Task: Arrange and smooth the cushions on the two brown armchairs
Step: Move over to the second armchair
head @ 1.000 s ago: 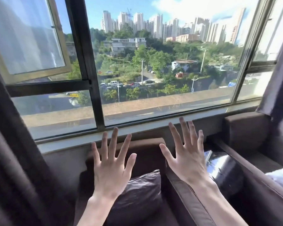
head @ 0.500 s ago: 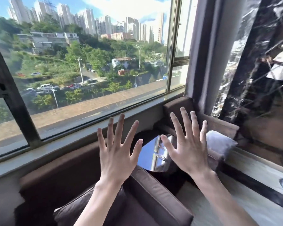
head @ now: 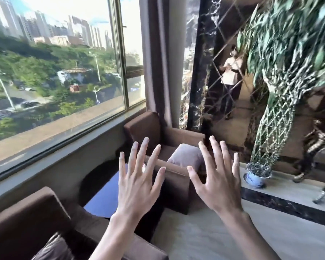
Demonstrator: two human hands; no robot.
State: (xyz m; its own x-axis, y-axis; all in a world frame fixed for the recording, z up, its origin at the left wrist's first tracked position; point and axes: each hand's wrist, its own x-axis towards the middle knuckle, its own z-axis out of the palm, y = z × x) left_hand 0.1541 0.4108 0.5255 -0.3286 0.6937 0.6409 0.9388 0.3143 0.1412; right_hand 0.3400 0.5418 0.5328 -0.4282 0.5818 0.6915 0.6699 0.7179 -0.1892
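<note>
- Left hand [head: 139, 186] and right hand [head: 217, 182]: raised in mid-air, fingers spread, holding nothing, touching nothing.
- Far armchair [head: 169, 177]: in the corner by the curtain [head: 156, 53]; pale cushion [head: 186, 156] standing on the seat against the backrest.
- Near armchair [head: 26, 222]: at lower left; dark cushion [head: 53, 248] on the seat, creased, partly out of view.
- Side table [head: 103, 196]: between the chairs.
- Progress, as judged: no cushion in hand; smoothing and placing of both remains.

Brown armchairs [head: 174, 182], mauve cushion [head: 186, 156], blue-white pot [head: 255, 178].
</note>
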